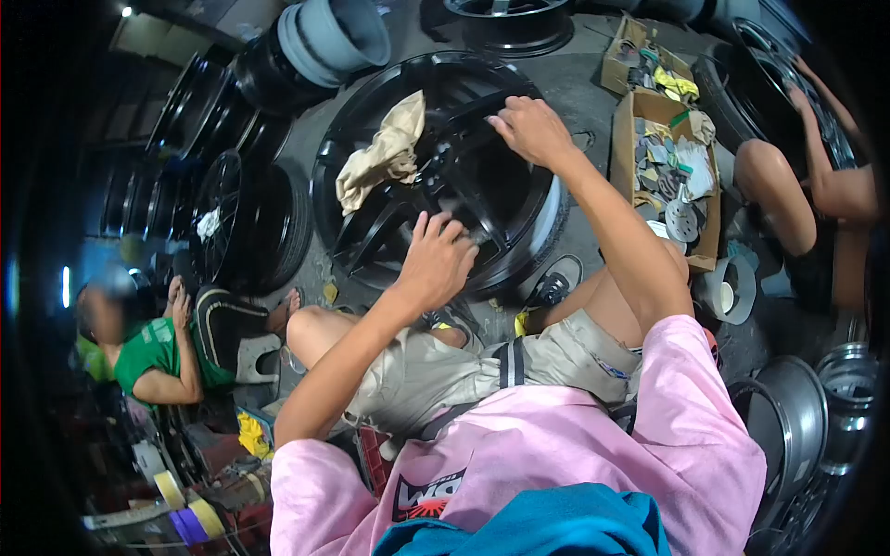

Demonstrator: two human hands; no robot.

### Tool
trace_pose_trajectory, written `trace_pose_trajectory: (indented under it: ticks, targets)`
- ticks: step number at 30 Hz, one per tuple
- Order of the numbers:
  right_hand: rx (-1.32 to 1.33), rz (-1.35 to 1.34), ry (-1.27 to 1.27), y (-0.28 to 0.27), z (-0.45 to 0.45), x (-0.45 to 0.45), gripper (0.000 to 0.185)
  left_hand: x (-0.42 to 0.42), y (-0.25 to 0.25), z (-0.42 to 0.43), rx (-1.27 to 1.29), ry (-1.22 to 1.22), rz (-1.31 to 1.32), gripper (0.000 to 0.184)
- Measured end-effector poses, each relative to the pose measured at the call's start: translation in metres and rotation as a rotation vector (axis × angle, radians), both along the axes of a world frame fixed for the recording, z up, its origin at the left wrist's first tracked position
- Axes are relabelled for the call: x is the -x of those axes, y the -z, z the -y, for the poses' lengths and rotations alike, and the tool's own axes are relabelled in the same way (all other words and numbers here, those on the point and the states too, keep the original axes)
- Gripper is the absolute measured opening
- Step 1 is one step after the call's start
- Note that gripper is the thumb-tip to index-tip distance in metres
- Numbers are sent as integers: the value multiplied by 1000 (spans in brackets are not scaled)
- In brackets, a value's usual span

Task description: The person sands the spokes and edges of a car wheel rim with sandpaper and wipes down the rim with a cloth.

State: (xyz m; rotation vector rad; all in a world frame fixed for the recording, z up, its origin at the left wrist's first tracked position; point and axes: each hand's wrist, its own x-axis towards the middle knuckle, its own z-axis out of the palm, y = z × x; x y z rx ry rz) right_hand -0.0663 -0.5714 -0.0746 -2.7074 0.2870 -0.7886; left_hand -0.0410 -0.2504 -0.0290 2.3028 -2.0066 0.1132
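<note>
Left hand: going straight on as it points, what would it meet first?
Probably the black wheel, near its centre; how close the left hand already is to it, the picture doesn't settle.

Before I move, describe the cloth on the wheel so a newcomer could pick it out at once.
Find the large black wheel lying in front of the person in the pink shirt. On its face, beyond the left hand, lies a crumpled cloth. Its pale tan colour sets it apart from the dark metal around it.
</note>
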Motion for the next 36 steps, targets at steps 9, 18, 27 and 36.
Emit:
trace_pose_trajectory:
  ticks: [9, 18, 27, 36]
  targets:
    - [-49, -41, 1, -1, 0, 0, 36, -26, -36, 3, -63, -14, 31, 22]
    - [-24, -1, 4, 0, 0, -2, 35, 65, -1, -1, 118, -259, -181, 27]
    - [-24, -3, -14, -1, -2, -1, 33, 97, -19, -7, 178, -440, -457, 34]
    - [-18, 31, -17, 2, -3, 1, 33, 118, -55, -20, -13, -340, -582, 31]
